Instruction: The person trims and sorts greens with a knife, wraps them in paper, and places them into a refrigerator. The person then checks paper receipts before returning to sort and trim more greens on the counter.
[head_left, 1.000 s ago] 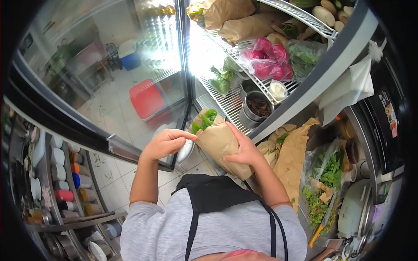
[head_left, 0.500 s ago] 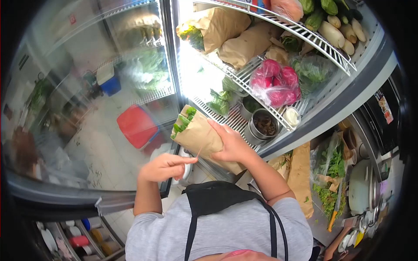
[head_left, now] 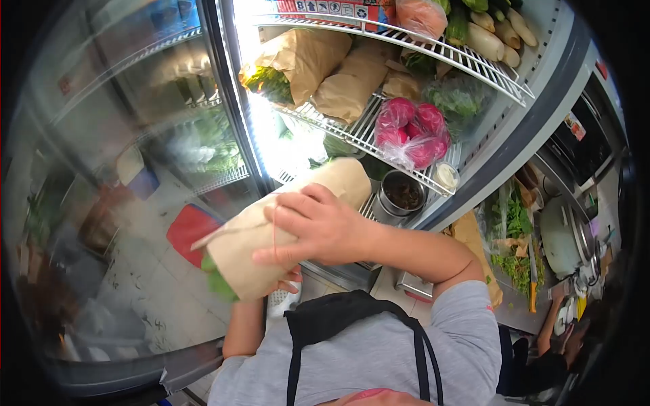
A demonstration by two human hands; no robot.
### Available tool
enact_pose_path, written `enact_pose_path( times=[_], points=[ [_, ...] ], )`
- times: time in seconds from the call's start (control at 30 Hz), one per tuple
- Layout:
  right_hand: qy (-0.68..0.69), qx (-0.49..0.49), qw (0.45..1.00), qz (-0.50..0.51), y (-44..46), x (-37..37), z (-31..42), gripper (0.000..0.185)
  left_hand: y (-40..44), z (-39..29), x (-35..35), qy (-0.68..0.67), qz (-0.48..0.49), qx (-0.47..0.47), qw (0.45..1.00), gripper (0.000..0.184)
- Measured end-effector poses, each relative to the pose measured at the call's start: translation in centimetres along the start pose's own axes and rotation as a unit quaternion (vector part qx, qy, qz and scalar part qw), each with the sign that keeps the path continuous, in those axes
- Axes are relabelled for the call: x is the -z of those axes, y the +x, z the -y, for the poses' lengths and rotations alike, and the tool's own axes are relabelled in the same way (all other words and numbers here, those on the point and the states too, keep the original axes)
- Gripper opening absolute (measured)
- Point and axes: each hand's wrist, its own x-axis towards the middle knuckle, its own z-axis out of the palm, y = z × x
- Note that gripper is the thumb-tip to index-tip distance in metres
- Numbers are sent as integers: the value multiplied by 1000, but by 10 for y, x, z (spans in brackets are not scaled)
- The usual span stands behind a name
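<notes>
A brown paper-wrapped bundle of leafy greens is tilted across the front of the open fridge, with green leaves poking from its lower-left end. My right hand is closed over the top of the bundle. A thin rubber band runs by its fingers; whether it circles the whole bundle I cannot tell. My left hand is under the bundle, with only some curled fingertips showing against the paper. Paper hides the rest of that hand.
Fridge wire shelves hold paper packages, bagged pink round produce, a metal pot and a white-lidded tub. The glass door stands open at left. Right, a knife lies by loose greens; another person's arm shows.
The bundle has turned, its leafy end swinging down and left. My right hand has moved left over its top. My left hand, earlier pulling at the rubber band, has gone beneath it.
</notes>
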Motion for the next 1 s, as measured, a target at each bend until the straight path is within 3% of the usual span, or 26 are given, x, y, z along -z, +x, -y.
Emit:
enact_pose_path(
  times=[0.13,0.23,0.37,0.43,0.53,0.67,0.73,0.83,0.87,0.93,0.97,1.0],
  points=[
    [-47,90,994,-39,8,11,5,43,27,1,-26,39,-15,-116,992,77],
    [-72,33,995,-55,2,29,-3,43,48,-2,-41,100,-38,-174,979,74],
    [-183,-147,971,50,-22,66,-5,55,85,-22,-70,191,-63,-213,956,71],
    [-191,-233,951,74,-40,91,-5,48,114,-36,-79,229,-56,-192,953,69],
    [-193,-278,938,68,-67,141,-1,42,161,-63,-84,302,-3,-108,947,62],
    [-203,-327,920,71,-105,181,11,43,221,-79,-104,396,-46,-47,916,59],
    [-197,-336,918,68,-122,191,14,43,246,-60,-132,484,-96,-119,862,67],
    [-174,-349,919,59,-142,200,17,44,288,-68,-139,550,-104,-102,823,74],
    [-173,-352,918,54,-147,201,17,44,302,-80,-136,570,-105,-65,812,72],
    [-174,-360,916,45,-154,203,16,44,325,-76,-138,586,-122,-101,795,68],
    [-176,-361,915,40,-157,204,16,43,334,-70,-138,590,-142,-130,784,51],
    [-180,-363,914,34,-157,206,16,43,344,-79,-135,579,-143,-82,799,50]
  ],
)
